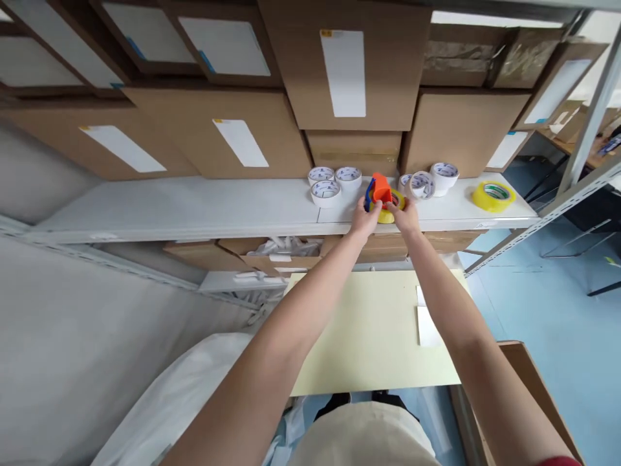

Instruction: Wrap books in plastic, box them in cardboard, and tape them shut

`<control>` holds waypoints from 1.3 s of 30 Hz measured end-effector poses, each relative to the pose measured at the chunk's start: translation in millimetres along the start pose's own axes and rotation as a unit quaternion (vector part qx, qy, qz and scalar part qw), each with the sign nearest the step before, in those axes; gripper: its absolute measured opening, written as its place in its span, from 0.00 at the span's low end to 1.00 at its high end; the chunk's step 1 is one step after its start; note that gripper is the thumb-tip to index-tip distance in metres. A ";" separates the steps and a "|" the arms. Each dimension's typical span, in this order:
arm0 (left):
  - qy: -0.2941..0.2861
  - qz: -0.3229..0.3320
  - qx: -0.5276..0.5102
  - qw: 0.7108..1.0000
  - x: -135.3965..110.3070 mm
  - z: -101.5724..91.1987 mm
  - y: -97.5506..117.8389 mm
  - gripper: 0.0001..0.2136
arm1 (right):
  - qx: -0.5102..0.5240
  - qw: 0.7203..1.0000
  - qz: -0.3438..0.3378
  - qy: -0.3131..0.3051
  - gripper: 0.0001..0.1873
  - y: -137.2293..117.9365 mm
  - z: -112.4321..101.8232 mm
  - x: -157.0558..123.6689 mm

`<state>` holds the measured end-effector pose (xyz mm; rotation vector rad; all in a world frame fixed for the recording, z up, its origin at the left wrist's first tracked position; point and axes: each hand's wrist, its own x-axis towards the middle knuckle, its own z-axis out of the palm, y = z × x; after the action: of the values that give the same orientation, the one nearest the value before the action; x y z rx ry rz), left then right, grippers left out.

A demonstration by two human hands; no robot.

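Observation:
Both my arms reach up to a white shelf (194,207). My left hand (363,219) and my right hand (405,215) are closed on an orange and blue tape dispenser (380,189) with a yellow roll in it, which stands on the shelf's front edge. To its left lie three white tape rolls (326,192). More white rolls (427,183) stand to its right. A yellow tape roll (493,195) lies flat near the shelf's right end.
Stacked cardboard boxes (347,71) with white labels fill the shelf behind the rolls. Below my arms stands a pale yellow table (373,336) with white slips of paper (427,323). An open carton (528,382) sits at lower right. A grey metal upright (589,123) frames the shelf's right side.

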<state>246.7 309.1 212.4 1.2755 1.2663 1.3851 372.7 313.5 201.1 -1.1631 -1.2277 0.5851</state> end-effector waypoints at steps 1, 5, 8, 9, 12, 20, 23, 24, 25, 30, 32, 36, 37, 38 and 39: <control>0.017 0.007 0.000 1.000 -2.0 4.3 1.1 0.27 | 0.004 1.000 0.017 0.004 0.30 -3.0 0.4 -3.6; 0.071 0.052 0.013 0.996 -46.9 5.6 4.5 0.27 | 0.014 0.999 0.044 0.001 0.34 -19.7 -19.5 -47.4; 0.068 0.086 0.038 0.993 -117.2 -4.7 -0.2 0.25 | 0.023 0.999 0.023 -0.005 0.36 -31.0 -49.3 -114.3; 0.064 0.082 0.049 0.993 -144.6 -8.5 -6.0 0.24 | 0.019 0.999 0.024 -0.010 0.37 -31.4 -59.5 -141.3; 0.053 0.011 0.067 0.996 -222.2 -17.1 -42.1 0.22 | -0.007 0.996 0.085 -0.013 0.41 -13.2 -83.7 -223.8; 0.038 -0.207 0.077 0.974 -293.0 -23.3 -172.6 0.20 | -0.083 0.957 0.275 -0.049 0.42 101.7 -93.7 -338.6; 0.020 -0.279 0.030 0.960 -289.0 -19.9 -192.5 0.22 | -0.102 0.945 0.307 -0.051 0.44 124.9 -93.6 -346.2; 0.015 -0.298 0.016 0.954 -287.3 -17.6 -197.1 0.22 | -0.110 0.942 0.313 -0.052 0.44 130.6 -94.1 -346.9; 0.009 -0.314 0.006 0.949 -285.7 -14.9 -201.4 0.22 | -0.118 0.939 0.317 -0.055 0.44 135.9 -94.9 -347.1; -0.016 -0.359 -0.005 0.933 -282.3 -2.9 -219.2 0.20 | -0.157 0.928 0.327 -0.085 0.45 157.9 -101.0 -345.2; -0.020 -0.363 -0.007 0.932 -283.4 -2.6 -221.3 0.22 | -0.159 0.926 0.329 -0.099 0.47 163.0 -103.4 -345.3; -0.049 -0.379 -0.005 0.924 -293.3 -14.8 -214.0 0.27 | -0.162 0.925 0.325 -0.115 0.47 162.0 -106.4 -350.1; -0.053 -0.388 0.000 0.920 -298.5 -20.5 -211.0 0.28 | -0.169 0.927 0.315 -0.112 0.47 159.2 -107.0 -352.4; -0.052 -0.400 0.007 0.915 -305.0 -27.1 -208.0 0.28 | -0.176 0.932 0.300 -0.105 0.46 155.3 -107.8 -355.4; -0.049 -0.411 0.013 0.910 -312.9 -34.6 -205.3 0.29 | -0.181 0.938 0.280 -0.099 0.45 150.6 -108.7 -358.9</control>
<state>241.4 24.0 -32.5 0.6607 1.5032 0.6824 400.6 18.5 -73.6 -1.8293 -1.1999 0.9438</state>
